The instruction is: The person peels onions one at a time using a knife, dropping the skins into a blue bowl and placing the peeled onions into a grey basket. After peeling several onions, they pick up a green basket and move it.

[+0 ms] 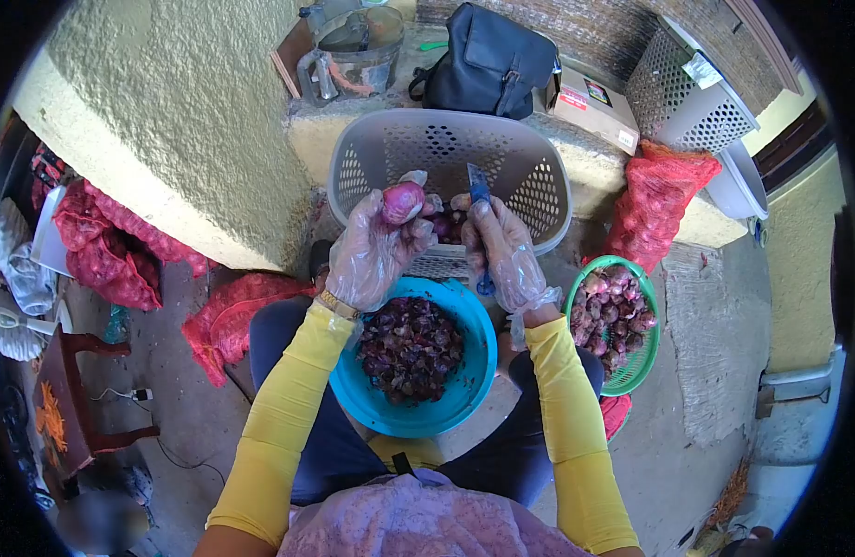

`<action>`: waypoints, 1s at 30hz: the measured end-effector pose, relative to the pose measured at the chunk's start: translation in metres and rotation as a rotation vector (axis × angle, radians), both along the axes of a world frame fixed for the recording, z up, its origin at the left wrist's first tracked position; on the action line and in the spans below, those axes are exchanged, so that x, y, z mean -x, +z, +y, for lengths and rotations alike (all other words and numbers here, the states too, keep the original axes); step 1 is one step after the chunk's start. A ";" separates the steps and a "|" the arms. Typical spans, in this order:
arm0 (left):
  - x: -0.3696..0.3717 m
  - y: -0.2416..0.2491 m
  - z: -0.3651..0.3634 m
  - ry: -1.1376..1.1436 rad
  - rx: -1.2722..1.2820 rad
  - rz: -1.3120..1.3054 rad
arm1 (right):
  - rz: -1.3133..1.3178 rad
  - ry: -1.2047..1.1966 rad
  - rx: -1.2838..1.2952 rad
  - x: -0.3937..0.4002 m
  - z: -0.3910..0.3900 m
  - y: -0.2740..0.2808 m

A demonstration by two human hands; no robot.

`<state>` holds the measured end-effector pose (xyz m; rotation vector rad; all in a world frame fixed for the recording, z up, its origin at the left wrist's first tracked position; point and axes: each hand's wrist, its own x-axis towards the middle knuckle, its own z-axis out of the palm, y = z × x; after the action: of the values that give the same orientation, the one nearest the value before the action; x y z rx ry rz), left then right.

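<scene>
My left hand (376, 249), in a clear plastic glove, holds a peeled pink-red onion (402, 201) up at its fingertips. My right hand (503, 252), also gloved, grips a blue-handled knife (480, 190) with the blade pointing up, just right of the onion. Both hands hover above a blue bowl (469, 390) on my lap, which is full of dark purple onion skins (411, 347). Behind the hands stands a grey perforated basket (446, 148) holding a few peeled onions (449, 226). Yellow sleeves cover both arms.
A green basket (635, 367) of unpeeled red onions sits at my right knee. Red mesh sacks lie at the right (657, 200) and left (112, 251). A black bag (488, 60), a cardboard box (594, 107) and a pot (353, 51) rest on the ledge behind.
</scene>
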<state>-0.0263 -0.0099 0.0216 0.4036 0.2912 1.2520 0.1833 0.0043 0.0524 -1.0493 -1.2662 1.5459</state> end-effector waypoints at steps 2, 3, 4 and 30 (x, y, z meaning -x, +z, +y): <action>0.002 0.000 0.002 -0.016 -0.029 0.013 | -0.046 0.028 0.028 0.001 0.000 0.000; 0.002 0.001 0.002 -0.036 -0.060 0.026 | -0.057 0.009 0.031 0.002 -0.001 0.000; 0.002 0.002 0.001 -0.035 -0.061 0.025 | -0.069 -0.010 0.033 0.003 -0.001 0.000; -0.009 0.017 -0.008 0.192 -0.328 0.637 | 0.019 0.003 -0.148 -0.003 0.006 -0.012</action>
<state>-0.0174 -0.0178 0.0386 1.0817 0.6800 1.3365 0.1860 0.0100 0.0404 -0.9362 -1.3478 1.4373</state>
